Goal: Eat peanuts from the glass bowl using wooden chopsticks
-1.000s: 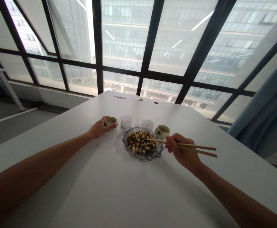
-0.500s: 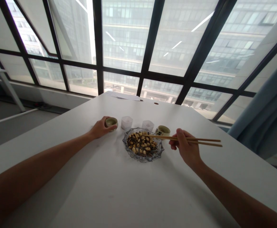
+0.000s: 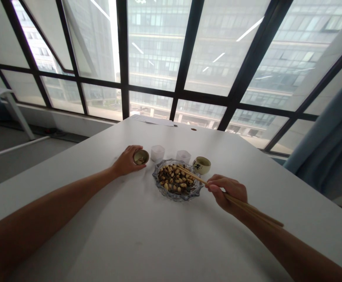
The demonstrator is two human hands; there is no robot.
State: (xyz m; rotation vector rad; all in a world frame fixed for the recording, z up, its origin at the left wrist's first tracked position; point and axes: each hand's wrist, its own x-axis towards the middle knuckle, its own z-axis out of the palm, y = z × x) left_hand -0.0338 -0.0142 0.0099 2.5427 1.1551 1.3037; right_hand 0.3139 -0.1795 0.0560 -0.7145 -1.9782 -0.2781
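Note:
My left hand (image 3: 126, 160) is closed round a small green-brown cup (image 3: 141, 158), tipped so that its mouth faces me; a few pale bits seem to lie inside. In my right hand (image 3: 227, 191) is a pair of wooden chopsticks (image 3: 193, 175), held close together. Their tips reach into a scalloped glass dish (image 3: 158, 189) at its far side. The dish holds many pale nuts (image 3: 179, 181) mixed with thin dark pieces. Whether the tips pinch anything, I cannot tell. Another such cup (image 3: 203, 166), with dark characters, stands upright just right of the dish.
Behind the dish stand two whitish angular cups, the left one (image 3: 157, 153) and the right one (image 3: 184, 156). Papers (image 3: 153, 120) lie at the far end of the white table (image 3: 130, 231), by the windows. A blue curtain (image 3: 320, 149) hangs at the right.
My left hand has tilted its cup toward me and shifted it slightly right. My right hand has turned over and lowered; the chopsticks' rear ends now point down toward the forearm.

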